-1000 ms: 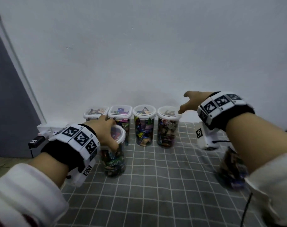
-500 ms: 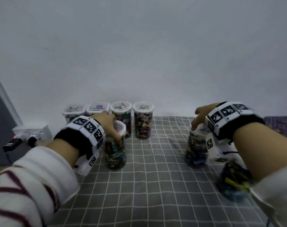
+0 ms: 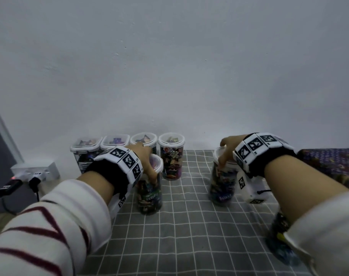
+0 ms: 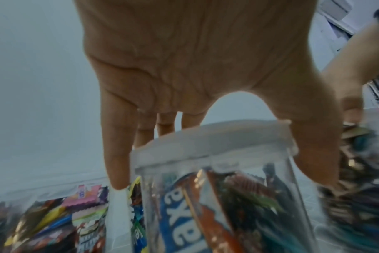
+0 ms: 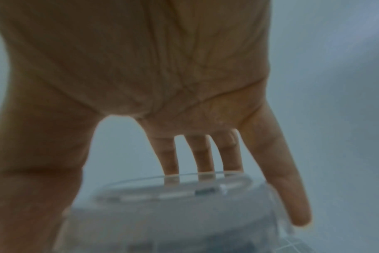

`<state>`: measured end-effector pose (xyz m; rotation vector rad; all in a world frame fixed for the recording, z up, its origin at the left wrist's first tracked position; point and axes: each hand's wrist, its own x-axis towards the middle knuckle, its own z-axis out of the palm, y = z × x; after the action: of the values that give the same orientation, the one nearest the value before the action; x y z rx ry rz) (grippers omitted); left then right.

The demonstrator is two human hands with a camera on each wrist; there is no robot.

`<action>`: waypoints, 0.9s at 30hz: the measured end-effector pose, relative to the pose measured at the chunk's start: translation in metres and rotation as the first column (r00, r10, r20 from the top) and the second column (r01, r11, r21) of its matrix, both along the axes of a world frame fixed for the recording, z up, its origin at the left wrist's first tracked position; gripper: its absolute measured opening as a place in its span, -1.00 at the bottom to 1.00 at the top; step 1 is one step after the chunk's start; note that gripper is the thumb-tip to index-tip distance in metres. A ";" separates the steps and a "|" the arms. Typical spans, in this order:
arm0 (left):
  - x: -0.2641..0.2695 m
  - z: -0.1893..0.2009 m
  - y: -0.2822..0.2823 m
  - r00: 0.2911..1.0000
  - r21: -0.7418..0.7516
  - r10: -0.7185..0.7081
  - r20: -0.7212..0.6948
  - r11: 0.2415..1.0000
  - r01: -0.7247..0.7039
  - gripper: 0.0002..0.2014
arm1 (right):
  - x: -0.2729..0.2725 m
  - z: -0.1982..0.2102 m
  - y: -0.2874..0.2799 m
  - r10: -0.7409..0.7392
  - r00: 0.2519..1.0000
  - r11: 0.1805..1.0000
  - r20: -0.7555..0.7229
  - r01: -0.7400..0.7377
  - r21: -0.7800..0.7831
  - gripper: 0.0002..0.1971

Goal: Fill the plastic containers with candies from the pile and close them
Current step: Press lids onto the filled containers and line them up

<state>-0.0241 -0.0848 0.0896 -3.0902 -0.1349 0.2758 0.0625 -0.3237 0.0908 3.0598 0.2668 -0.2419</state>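
A person's two forearms reach forward over a table covered by a grey cloth with a white grid [image 3: 189,226], which runs back to a plain pale wall [image 3: 169,66]. The left hand [image 3: 144,159] comes down from above on a tall clear round container [image 3: 149,194] packed with wrapped candies; its fingers and thumb curl over the white lid rim and down the sides, gripping it, as the left wrist view confirms with the thumb [image 4: 314,154] on one side of the lid [image 4: 206,145] and the fingers [image 4: 117,154] on the other. This container stands upright just in front of a row of four lidded, candy-filled containers [image 3: 170,156] set along the wall edge of the table, close to them but with a narrow gap. The right hand [image 3: 228,149] likewise caps a second filled container [image 3: 222,184] from above, thumb and spread fingers hooked around its lid; in the right wrist view the fingertips [image 5: 206,164] reach past the far rim of the translucent lid [image 5: 173,196] and the little finger runs down the outside. A broad stretch of bare cloth lies between the two held containers and in front of them. Under the right forearm, near the table's right front, stands another dark, candy-filled container [image 3: 279,236], partly hidden. A patterned purple surface [image 3: 328,162] lies at the far right. Beyond the cloth's left edge, a white power strip [image 3: 35,172] with plugs sits against the wall.
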 end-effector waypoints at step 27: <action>0.018 -0.014 0.012 1.000 0.026 0.000 -0.026 1.000 0.001 -0.17 | 0.060 -0.005 0.063 0.018 0.998 0.975 0.053 -0.029 0.222 -0.37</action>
<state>-0.0060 -0.0726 0.0759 -3.0601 -0.1355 0.3112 0.1227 -0.2609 0.0857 3.2760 0.3495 -0.1411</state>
